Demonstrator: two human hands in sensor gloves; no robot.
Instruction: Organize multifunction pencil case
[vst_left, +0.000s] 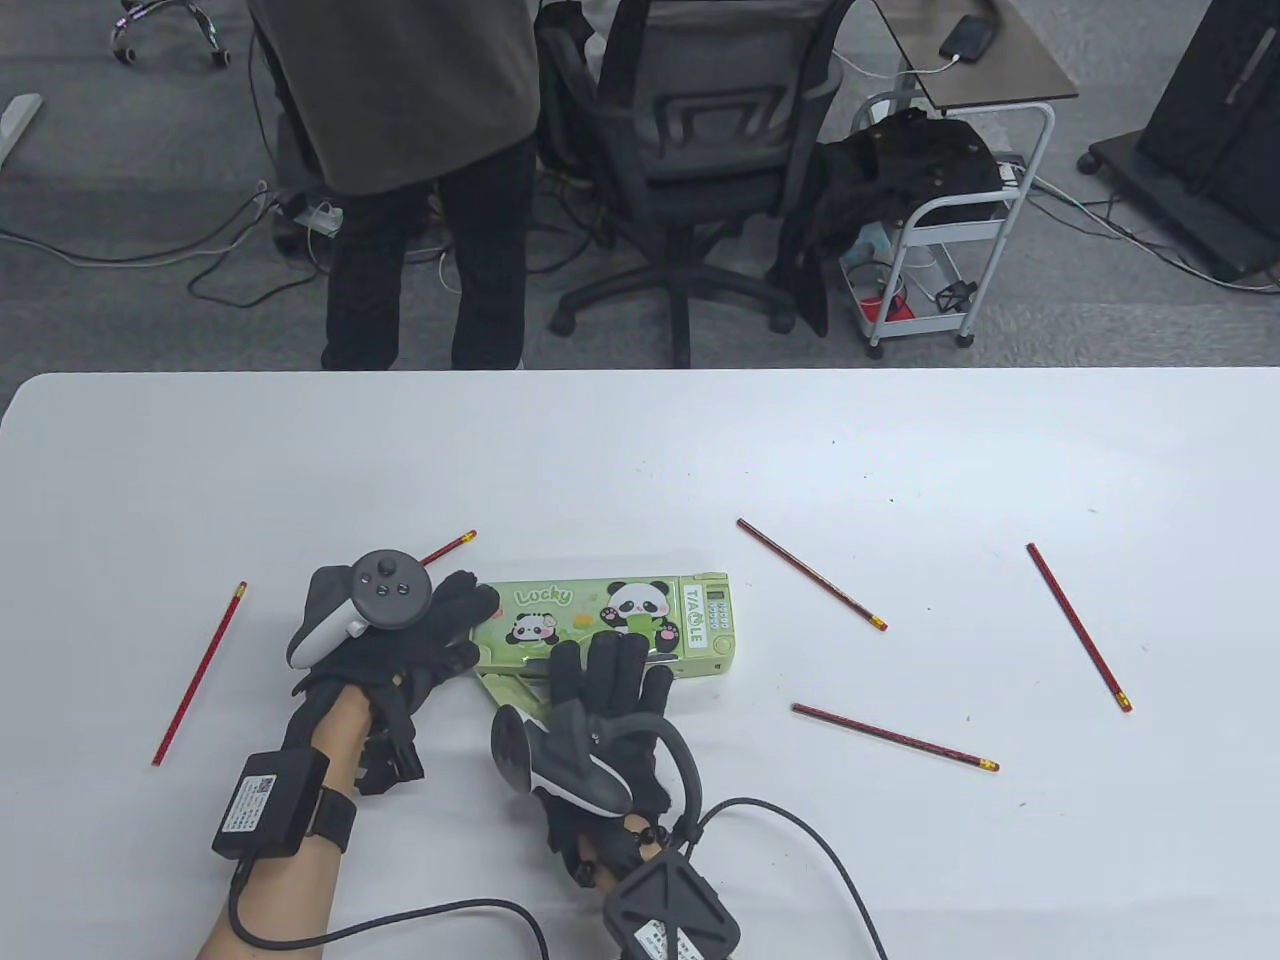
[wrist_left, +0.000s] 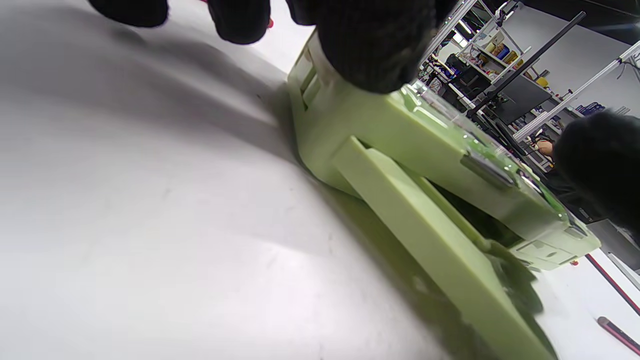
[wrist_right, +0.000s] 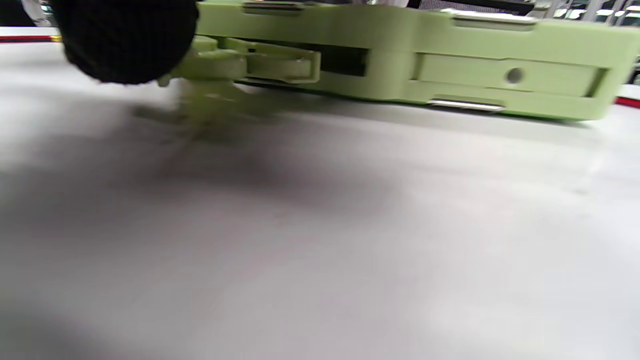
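The pencil case (vst_left: 610, 620) lies flat on the white table (vst_left: 640, 450), toward the near-left part of it, long side running left to right. It is a pale green plastic box with a glossy lid showing cartoon pandas, the word "Lucky", and a lettered panel with small buttons at its right end. From its near side a flat green tray (wrist_left: 440, 245) stands pulled out at an angle, hinged near the left end; in the right wrist view the same side shows a dark slot, a recessed panel with a small round hole, and thin metal strips along the edges.

The left hand (vst_left: 400, 640) is at the case's left end, its fingers (wrist_left: 370, 45) curled down over the corner and gripping it. The right hand (vst_left: 600, 700) lies over the near edge of the case, fingers fairly straight and spread on the lid, pressing rather than grasping; one fingertip (wrist_right: 125, 40) sits just beside the tray's hinge.

Red pencils are scattered around: one (vst_left: 200, 673) well to the left, one (vst_left: 448, 547) poking out behind the left hand, one (vst_left: 811, 574) just right of the case, one (vst_left: 894, 738) nearer me on the right, and one (vst_left: 1078, 626) far right.
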